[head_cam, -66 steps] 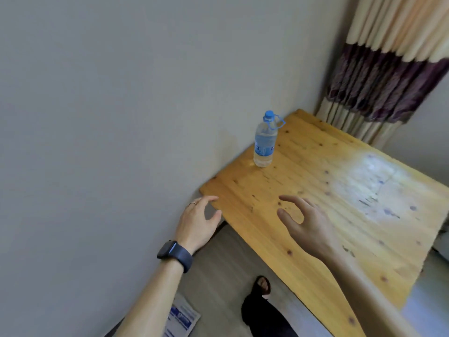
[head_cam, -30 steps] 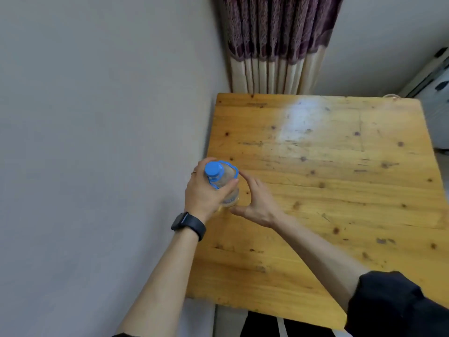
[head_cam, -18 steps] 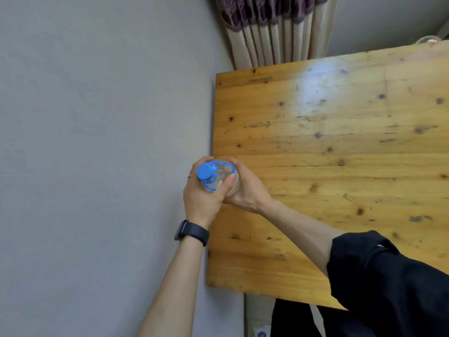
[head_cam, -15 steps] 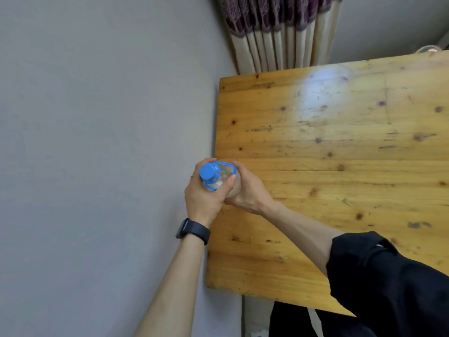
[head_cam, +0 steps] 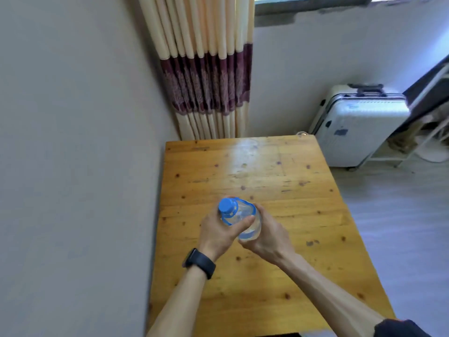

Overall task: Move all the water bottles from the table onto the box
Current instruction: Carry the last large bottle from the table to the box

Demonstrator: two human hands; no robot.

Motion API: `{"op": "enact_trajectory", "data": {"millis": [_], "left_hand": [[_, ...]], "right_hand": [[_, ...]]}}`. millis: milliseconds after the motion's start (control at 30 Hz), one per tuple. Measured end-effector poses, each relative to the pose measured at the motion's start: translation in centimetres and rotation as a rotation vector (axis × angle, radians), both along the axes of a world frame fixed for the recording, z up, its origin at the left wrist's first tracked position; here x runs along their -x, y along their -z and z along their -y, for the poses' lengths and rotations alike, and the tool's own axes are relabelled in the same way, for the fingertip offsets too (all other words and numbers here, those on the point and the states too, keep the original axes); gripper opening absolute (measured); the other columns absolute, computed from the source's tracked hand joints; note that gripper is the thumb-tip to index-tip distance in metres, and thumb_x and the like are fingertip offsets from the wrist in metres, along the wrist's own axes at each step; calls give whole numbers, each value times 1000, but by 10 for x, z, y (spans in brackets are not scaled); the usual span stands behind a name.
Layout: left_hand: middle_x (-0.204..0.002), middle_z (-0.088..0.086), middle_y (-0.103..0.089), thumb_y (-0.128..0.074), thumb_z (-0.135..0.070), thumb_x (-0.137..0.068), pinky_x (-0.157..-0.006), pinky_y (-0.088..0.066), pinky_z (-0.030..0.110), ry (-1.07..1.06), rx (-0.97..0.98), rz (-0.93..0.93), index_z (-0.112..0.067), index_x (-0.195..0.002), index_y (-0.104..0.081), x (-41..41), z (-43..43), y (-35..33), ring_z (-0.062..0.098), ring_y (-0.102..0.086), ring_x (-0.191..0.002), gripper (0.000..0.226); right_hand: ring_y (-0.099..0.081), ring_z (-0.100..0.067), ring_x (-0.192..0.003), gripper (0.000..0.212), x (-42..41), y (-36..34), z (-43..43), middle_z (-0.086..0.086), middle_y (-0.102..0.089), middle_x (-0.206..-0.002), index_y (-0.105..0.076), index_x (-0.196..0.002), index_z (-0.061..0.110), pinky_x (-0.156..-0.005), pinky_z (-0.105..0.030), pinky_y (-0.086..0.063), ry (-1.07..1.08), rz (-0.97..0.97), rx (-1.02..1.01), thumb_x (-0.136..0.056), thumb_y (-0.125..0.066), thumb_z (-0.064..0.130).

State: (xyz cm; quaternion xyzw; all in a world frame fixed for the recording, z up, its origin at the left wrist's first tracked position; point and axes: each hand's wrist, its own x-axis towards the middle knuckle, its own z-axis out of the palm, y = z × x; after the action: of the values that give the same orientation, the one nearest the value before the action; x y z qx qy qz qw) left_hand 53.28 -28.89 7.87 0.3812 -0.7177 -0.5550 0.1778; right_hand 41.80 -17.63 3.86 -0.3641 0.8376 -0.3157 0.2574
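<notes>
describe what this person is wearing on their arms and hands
Left wrist wears a black smartwatch; that forearm is bare. Right forearm is bare up to a black sleeve near the elbow. Neither left hand nor right hand has a glove.

Wall (head_cam: 73, 166) left of table (head_cam: 267, 171), curtain (head_cam: 209, 81) behind; right side open.

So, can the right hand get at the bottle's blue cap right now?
Probably yes: the cap sticks out bare above the left hand, nothing covering it. The right hand grips the bottle just beside it, though, so it must let go first.
</notes>
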Motion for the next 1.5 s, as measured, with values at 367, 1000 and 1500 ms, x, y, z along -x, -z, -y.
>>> {"op": "enact_trajectory", "data": {"millis": [367, 1000, 1500], "left_hand": [[-98, -17, -70, -88, -36, -71, -70, -48, 11, 621, 7, -166, -28, -112, -65, 150, -176, -47, -2, -65, -89, 47], [-101, -17, -68, -88, -34, -70, -75, -51, 18, 1124, 83, -193, -33, -106, -63, 409, -585, -77, 3, -64, -97, 43], [-96, -20, -67, -87, -37, -71, -73, -51, 16, 1310, 76, -287, -32, -102, -62, 663, -776, -96, 1, -63, -93, 40]], "right_hand": [[-64, -19, -95, 81, 63, -48, -225, 13, -64, -108, -36, -134, 38, -71, -32, -51, 614, -205, -51, -63, -73, 55], [-64, -12, -89, 65, 250, -68, -625, 18, -60, -109, -37, -124, 40, -73, -26, -52, 1060, -172, -71, -69, -71, 52], [-62, -11, -77, 59, 476, -100, -806, 19, -60, -95, -33, -121, 42, -69, -32, -55, 1253, -204, -146, -71, -63, 54]]}}
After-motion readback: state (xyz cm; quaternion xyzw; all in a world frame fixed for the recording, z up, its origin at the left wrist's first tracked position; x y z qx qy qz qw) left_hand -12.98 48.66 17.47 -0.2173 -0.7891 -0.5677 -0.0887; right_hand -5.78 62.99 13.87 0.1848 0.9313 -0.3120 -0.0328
